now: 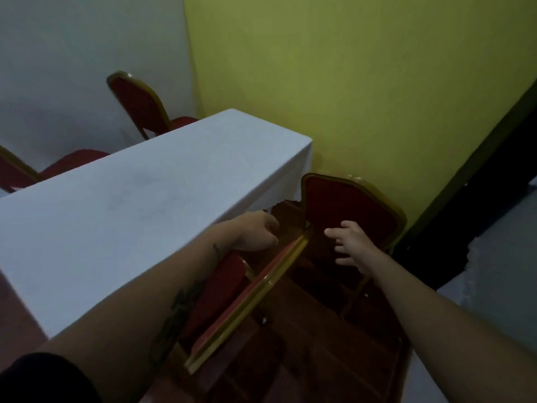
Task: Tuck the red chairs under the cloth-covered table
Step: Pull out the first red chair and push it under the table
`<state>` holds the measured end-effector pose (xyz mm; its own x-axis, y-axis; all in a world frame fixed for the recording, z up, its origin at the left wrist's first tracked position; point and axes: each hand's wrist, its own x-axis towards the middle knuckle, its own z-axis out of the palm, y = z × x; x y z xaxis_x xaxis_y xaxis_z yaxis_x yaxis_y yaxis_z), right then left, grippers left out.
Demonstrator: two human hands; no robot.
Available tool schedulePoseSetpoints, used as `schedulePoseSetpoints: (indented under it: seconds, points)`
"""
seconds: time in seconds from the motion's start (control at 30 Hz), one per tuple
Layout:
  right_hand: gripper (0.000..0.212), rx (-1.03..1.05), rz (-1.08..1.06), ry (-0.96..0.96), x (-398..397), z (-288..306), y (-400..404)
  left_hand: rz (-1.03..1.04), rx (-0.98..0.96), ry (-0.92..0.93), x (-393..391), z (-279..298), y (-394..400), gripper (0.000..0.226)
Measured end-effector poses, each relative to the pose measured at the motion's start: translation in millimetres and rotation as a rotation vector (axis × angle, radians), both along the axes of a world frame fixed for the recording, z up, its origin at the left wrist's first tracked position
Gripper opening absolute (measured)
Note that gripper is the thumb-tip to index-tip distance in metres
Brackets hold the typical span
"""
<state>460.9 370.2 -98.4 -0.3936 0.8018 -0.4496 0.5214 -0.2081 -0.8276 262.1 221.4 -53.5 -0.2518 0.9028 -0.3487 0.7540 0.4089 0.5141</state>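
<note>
At the near long side of the cloth-covered table (130, 199), the left hand (255, 232) curls loosely, holding nothing I can see, while the right hand (353, 244) reaches open-fingered for the end chair (348, 207); a shove might snag the hanging cloth or hit the nearer chair (250, 295).

**Premises: function or banquet room**

Gilt-framed red banquet chairs (348, 207) stand around a long tabletop (139, 205) under a white cloth, beyond and left of the hands (351, 245). Plain white and green walls (363, 82) behind.
</note>
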Motion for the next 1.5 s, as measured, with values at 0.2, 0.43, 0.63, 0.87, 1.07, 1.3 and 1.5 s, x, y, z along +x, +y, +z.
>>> schedulePoseSetpoints:
  seconds: [0.2, 0.43, 0.63, 0.87, 1.07, 1.3, 1.5]
  points:
    - [0.083, 0.318, 0.098, -0.381, 35.5, 18.9, 53.5, -0.119, 0.167, 0.038, 14.4, 7.6, 74.7, 0.046]
    - [0.091, 0.483, 0.236, -0.656, 56.1, 25.9, 140.2, -0.230, 0.314, 0.214, 30.4, 2.0, 182.9, 0.047]
    - [0.085, 0.477, 0.318, -0.647, 60.8, 4.7, 225.7, -0.293, 0.268, 0.505, 42.3, -17.7, 285.8, 0.082]
    - [0.066, 0.279, 0.464, -0.565, 68.6, -28.1, 288.0, -0.301, 0.035, 0.583, 42.3, -46.6, 356.4, 0.073]
    - [0.064, 0.231, 0.512, -0.513, 69.5, -53.7, 305.3, -0.204, -0.067, 0.570, 41.7, -48.2, 391.7, 0.015]
    - [0.053, 0.290, 0.466, -0.529, 78.9, -54.3, 307.5, -0.289, -0.130, 0.662, 54.7, -46.8, 398.2, 0.014]
    - [0.034, 0.256, 0.229, -0.538, 119.5, -52.6, 297.2, -0.338, -0.186, 0.581, 102.6, -50.3, 382.0, 0.021]
